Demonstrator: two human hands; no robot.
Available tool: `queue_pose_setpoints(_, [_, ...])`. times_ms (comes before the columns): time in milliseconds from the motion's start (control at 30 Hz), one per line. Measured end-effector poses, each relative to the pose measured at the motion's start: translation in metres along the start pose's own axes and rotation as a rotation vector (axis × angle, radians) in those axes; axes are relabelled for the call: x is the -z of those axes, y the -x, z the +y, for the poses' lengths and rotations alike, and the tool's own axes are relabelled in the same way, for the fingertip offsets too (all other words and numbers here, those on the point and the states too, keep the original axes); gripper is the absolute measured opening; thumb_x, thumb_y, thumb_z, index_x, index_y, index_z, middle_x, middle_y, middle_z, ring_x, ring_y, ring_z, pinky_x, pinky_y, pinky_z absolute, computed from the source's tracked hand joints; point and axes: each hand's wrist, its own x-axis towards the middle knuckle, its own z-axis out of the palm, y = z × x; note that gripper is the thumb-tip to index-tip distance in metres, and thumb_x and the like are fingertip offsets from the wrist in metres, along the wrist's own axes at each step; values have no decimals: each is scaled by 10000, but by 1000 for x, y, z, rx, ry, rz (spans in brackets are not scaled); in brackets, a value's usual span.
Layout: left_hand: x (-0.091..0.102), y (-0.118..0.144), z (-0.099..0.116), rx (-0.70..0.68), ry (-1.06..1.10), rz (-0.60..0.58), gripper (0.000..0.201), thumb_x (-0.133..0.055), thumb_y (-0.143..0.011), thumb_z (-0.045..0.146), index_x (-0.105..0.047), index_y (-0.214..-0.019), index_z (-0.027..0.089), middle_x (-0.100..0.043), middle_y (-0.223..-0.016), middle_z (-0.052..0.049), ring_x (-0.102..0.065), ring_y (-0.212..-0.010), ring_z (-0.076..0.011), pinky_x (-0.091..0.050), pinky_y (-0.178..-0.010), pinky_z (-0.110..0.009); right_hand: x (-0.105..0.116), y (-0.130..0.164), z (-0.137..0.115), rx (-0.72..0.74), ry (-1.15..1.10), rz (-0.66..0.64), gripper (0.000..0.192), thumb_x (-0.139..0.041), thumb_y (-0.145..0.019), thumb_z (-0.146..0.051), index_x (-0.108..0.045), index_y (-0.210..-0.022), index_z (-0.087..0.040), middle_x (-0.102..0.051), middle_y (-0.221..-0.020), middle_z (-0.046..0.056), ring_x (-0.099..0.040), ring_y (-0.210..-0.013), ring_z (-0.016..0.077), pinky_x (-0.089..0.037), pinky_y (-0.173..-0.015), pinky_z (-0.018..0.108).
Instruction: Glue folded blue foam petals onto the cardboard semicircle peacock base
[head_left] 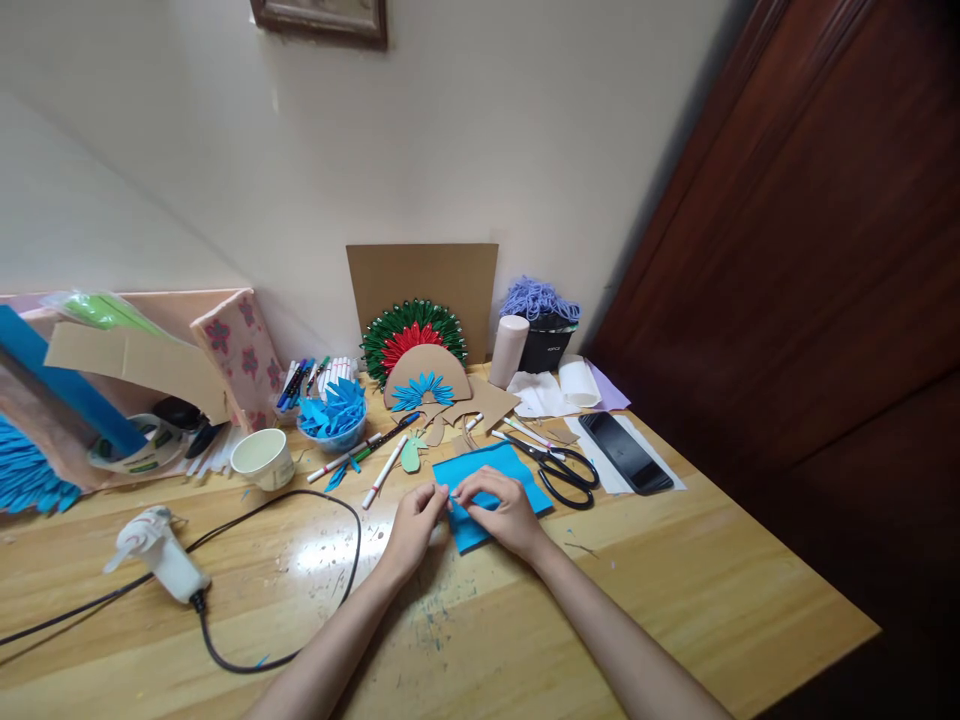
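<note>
Both hands worked a blue paper sheet (517, 475) lying flat on the surface (675, 600), just left of the scissors (566, 472): left hand (417, 520) pinched its edge, right hand (501, 512) pressed on top w/ fingers curled. Prob. mid-fold; next needs a firm, aligned crease. Fold line itself hidden under fingers, too small to tell

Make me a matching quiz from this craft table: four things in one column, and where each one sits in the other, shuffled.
Things:
1. blue sheet
2. scissors
3. glue gun
4. phone

Places:
A. far left on the table, cable trailing
B. under both hands
C. on white paper near the right edge
D. just right of the blue sheet

Pairs: 1-B, 2-D, 3-A, 4-C

The left hand and right hand both press on the sheet.
</note>
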Motion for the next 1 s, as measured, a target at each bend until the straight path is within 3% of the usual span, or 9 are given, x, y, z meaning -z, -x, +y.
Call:
queue_pose_setpoints(133, [0,0,-2,38,57,27,372,-511,-762,487,-490,-605,151,-364,-516,54,-298,-458,-71,-228,-445,-200,2,0,-2,-32,9,-3,94,-564,-767,-147,-622,-773,-220,-667,-831,24,-603,-822,182,-459,-789,338])
queue_pose_setpoints(300, [-1,0,0,69,153,124,390,-526,-736,527,-492,-643,149,-343,-495,67,-303,-435,-65,-212,-421,-193,1,-3,2,-253,-179,74,193,-509,-834,-313,-598,-958,-194,-652,-910,57,-610,-860,177,-487,-783,310])
queue_pose_setpoints(533, [-2,3,3,26,24,111,350,-534,-749,492,-565,-683,150,-424,-488,43,-364,-456,-85,-269,-433,-193,-10,-2,12,-423,-319,2,256,-557,-784,-414,-621,-815,-168,-653,-751,30,-614,-713,157,-502,-628,260])
queue_pose_setpoints(767, [-5,6,7,-49,-62,115,339,-524,-762,465,-593,-682,143,-508,-577,7,-440,-560,-113,-335,-519,-205,-11,-2,11,-426,-353,4,263,-580,-762,-422,-598,-788,-161,-654,-746,35,-622,-723,169,-497,-614,264])
queue_pose_setpoints(1000, [-4,5,4,-2,-67,95,364,-504,-762,499,-533,-644,156,-436,-527,31,-365,-493,-99,-277,-467,-201,-2,-1,2,-255,-104,-44,146,-591,-770,-316,-631,-799,-179,-648,-801,26,-601,-774,157,-483,-710,281])
